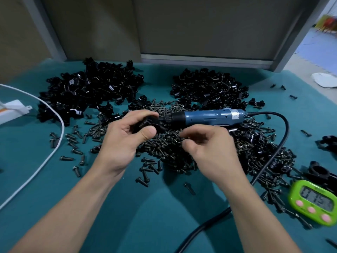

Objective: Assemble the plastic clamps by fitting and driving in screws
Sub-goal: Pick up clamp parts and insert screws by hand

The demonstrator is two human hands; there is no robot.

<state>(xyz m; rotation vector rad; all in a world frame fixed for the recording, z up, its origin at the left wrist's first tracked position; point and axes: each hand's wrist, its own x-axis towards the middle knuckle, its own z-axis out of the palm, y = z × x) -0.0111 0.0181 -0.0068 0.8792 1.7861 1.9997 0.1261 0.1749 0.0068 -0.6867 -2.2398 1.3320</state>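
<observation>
My left hand (125, 136) grips a black plastic clamp (145, 123) between thumb and curled fingers, just above the screw pile. My right hand (207, 143) is beside it, fingers curled over the heap of dark screws (164, 152); whether it pinches a screw is hidden by the fingers. A blue electric screwdriver (207, 116) lies on the screws just behind both hands, tip pointing left toward the clamp. Two heaps of black clamp halves lie farther back, one on the left (87, 88) and one on the right (207, 88).
The screwdriver's black cable (269, 161) loops right and runs to the near edge. A green timer (315, 201) sits at the right, with assembled clamps (321, 172) behind it. A white cable (45, 157) and a white power strip (12, 110) lie on the left of the teal table (127, 216).
</observation>
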